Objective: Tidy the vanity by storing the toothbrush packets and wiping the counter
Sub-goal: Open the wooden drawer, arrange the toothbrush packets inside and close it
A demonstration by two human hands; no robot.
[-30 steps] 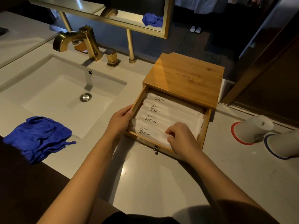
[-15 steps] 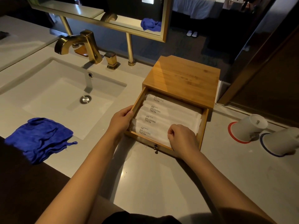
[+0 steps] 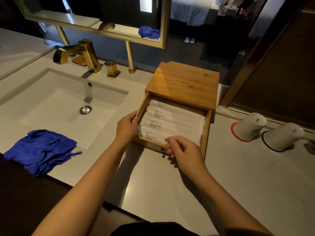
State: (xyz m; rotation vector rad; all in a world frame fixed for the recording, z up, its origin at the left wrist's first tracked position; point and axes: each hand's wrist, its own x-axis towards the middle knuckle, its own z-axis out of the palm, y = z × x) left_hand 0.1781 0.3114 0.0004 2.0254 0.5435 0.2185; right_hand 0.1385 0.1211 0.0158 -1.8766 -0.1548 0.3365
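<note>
- The left hand (image 3: 127, 128) grips the left wall of the drawer (image 3: 207, 126), fingers curled on its edge. This probably steadies the drawer and keeps it square.
- The right hand (image 3: 183, 150) is at the drawer's front, its fingertips curled right by the knob (image 3: 162, 150). The hand is blurred, so it cannot be told whether it pinches the knob or only nears it.
- The packets (image 3: 173, 123) lie flat in a neat row inside the open drawer. They sit between the two hands, just beyond the right fingertips, with their printed ends toward the left hand.
- The drawer stands pulled out of the box (image 3: 184, 82), which sits beyond both hands. Storing looks finished, so pushing the drawer in seems the next step.
- The cloth (image 3: 42, 150) lies bunched well left of the left hand, on the counter (image 3: 238, 176) by the sink (image 3: 56, 106). It is untouched, and wiping is not yet begun.
</note>
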